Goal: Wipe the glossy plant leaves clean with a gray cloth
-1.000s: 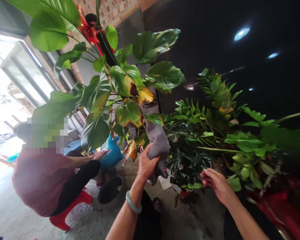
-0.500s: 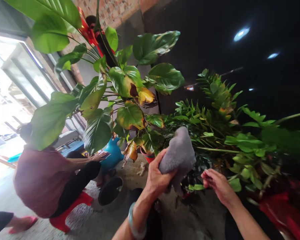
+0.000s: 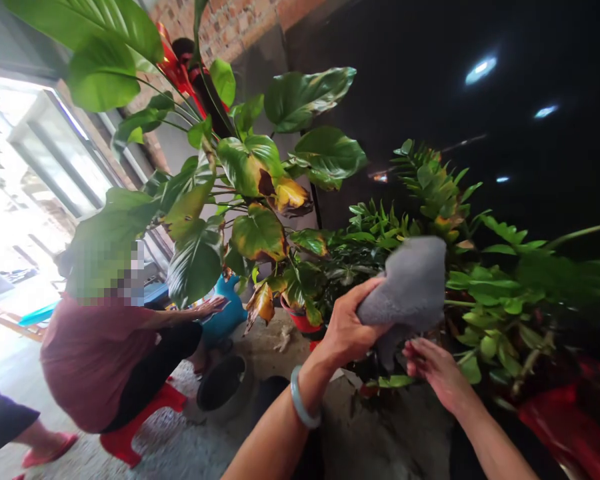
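My left hand [image 3: 353,327], with a pale bangle on its wrist, grips a bunched grey cloth [image 3: 405,283] in front of the leafy plants. My right hand [image 3: 435,370] is just below and to the right of the cloth, its fingers curled together in a pinch. A narrow green leaf [image 3: 393,381] lies beside these fingertips; what they hold, if anything, I cannot make out. Behind the cloth grows a dense plant with small glossy leaves [image 3: 490,287].
A tall plant with big leaves [image 3: 257,230], some browned, rises at centre left. A red pot [image 3: 305,323] stands below it. At left a person [image 3: 95,360] sits on a red stool [image 3: 140,423] near a dark bucket [image 3: 223,387]. A dark glossy wall [image 3: 405,87] stands behind.
My left hand has moved to the right with the grey cloth, which now hangs above my right hand. My right hand has hardly moved. The seated person's arm has shifted slightly.
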The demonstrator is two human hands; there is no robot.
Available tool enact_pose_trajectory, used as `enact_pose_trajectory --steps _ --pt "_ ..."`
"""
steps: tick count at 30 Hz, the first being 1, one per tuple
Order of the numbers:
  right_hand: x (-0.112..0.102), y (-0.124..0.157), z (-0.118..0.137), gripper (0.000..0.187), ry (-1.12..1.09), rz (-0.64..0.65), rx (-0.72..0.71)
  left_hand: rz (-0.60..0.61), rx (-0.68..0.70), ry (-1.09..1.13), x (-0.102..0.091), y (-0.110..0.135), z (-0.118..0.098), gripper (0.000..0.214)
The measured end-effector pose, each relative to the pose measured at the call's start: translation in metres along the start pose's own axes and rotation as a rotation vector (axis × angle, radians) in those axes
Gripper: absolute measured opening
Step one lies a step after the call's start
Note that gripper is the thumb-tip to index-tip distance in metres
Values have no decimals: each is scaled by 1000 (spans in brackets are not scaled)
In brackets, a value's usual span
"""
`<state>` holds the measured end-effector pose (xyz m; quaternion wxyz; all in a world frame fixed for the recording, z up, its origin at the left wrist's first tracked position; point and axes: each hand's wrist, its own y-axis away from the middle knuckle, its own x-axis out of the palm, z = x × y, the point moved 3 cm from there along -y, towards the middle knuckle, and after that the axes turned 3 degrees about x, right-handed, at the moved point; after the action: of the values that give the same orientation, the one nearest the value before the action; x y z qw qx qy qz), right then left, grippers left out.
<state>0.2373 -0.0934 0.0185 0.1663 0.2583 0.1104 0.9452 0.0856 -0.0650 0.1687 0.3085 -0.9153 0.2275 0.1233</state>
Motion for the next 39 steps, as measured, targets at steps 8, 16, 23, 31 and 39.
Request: enact_pose_trajectory --steps 8,16,23,31,39 --pt "-5 -6 -10 20 6 -29 -4 299 -197 -296 7 27 49 54" --pt "-6 -6 -8 18 12 -27 -2 128 -15 15 -19 18 7 54" --pt "-2 -2 -5 26 19 -17 21 177 -266 -200 -10 45 54 57" --pt "-2 0 -4 25 49 1 -25 234 -157 -30 -39 59 14 50" --pt "-2 1 -3 23 46 -26 5 251 -204 -220 -30 74 48 53"
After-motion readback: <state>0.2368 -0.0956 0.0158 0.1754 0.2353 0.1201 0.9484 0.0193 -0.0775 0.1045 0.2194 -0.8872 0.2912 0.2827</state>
